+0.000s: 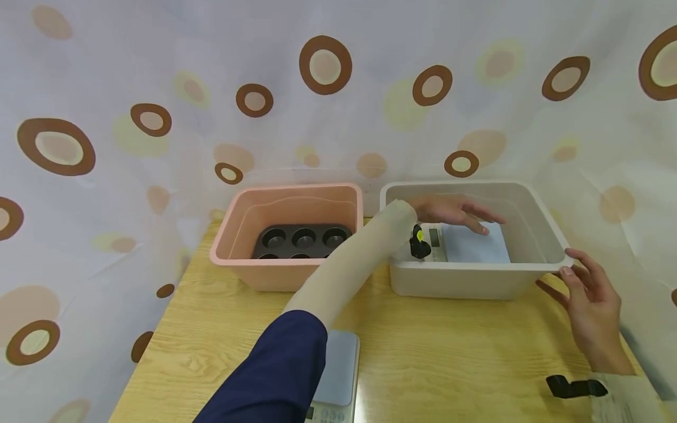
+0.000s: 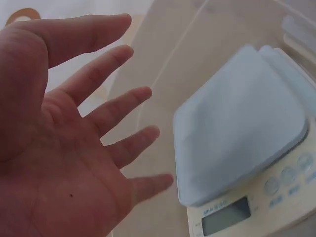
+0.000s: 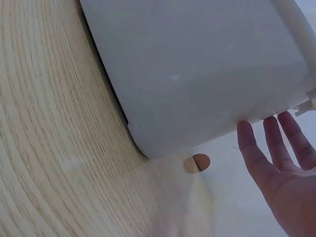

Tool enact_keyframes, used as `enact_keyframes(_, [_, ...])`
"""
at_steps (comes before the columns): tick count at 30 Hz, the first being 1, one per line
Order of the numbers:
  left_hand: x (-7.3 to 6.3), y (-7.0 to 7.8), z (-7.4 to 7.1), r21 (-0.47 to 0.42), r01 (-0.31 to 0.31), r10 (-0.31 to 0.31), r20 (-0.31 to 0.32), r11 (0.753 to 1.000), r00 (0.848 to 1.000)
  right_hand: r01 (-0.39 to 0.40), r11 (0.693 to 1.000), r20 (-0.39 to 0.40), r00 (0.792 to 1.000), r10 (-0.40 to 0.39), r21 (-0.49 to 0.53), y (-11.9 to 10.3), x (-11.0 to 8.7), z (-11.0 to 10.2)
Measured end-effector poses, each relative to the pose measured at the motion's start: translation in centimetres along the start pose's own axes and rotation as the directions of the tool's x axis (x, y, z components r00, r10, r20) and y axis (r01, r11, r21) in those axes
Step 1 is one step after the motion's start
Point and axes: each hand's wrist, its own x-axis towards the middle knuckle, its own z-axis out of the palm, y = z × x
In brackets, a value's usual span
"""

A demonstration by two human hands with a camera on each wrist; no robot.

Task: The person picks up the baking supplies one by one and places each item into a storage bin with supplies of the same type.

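A kitchen scale with a pale blue platform lies inside the white plastic bin. Its display and buttons show in the left wrist view, where another pale blue edge appears behind the platform. Over the scale hangs my left hand, fingers spread and holding nothing; the left wrist view shows its palm apart from the scale. My right hand grips the bin's front right corner at the rim. In the right wrist view its fingertips touch the bin's outer wall.
A pink bin holding a dark muffin tin stands left of the white one. Another scale lies at the front of the wooden table, partly hidden by my left sleeve. A patterned curtain rises behind.
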Motion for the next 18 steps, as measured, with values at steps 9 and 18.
enact_keyframes(9, [-1.3,1.7,0.2,-0.07,0.116,-0.12,-0.046,0.991,0.992,-0.018,1.0,0.012,1.0,0.018,-0.016,-0.1,0.3,-0.3])
enact_keyframes(18, [-2.6,1.5,-0.1,-0.086,0.066,-0.069,-0.03,0.994,0.997,-0.007,1.0,0.015,1.0,0.007,0.002,-0.2,0.1,0.0])
